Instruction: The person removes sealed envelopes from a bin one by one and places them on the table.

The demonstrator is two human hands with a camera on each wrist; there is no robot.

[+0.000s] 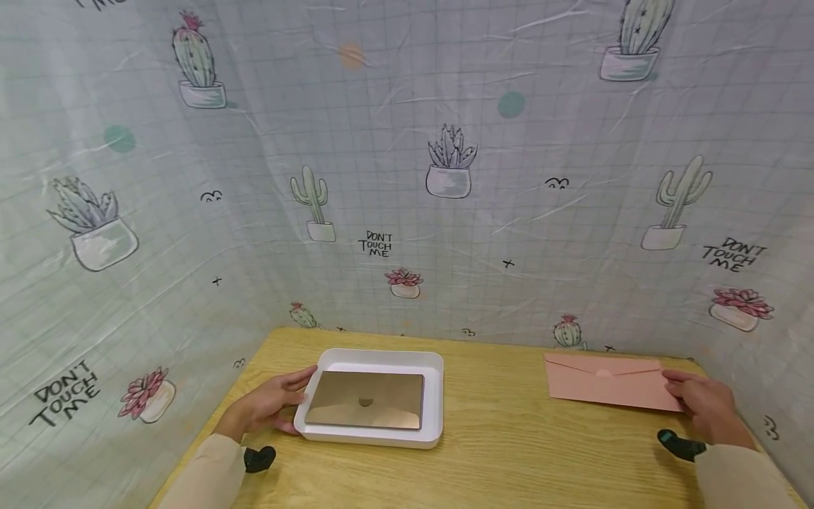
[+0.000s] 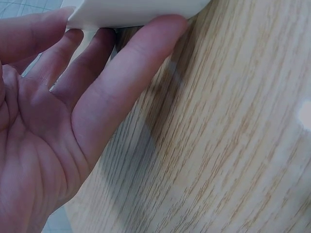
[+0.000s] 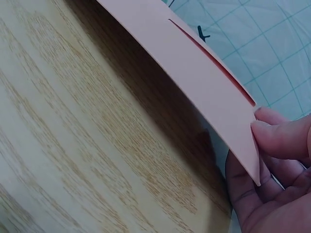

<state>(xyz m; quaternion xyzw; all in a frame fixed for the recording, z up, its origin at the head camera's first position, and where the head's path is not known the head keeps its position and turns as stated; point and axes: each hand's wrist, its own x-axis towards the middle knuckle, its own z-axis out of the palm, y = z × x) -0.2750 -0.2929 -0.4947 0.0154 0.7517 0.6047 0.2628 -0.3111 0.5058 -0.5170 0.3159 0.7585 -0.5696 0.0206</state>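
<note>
The right hand pinches the pink envelope at its right end, lifted off the counter — nothing is put in yet. The left hand, fingers straight, touches the white tray holding a gold card.

The head view is evenly and softly lit, bright overall, with only faint shadows under the white tray and the pink envelope. The gold plate in the tray shows a dull sheen. Wide-angle distortion bends the cactus-print sheet at the edges. In the left wrist view the left hand is very close and soft, casting a broad grey shadow on the tabletop; a small glare spot sits at the right edge. In the right wrist view the envelope throws a dark shadow across the wood.
</note>
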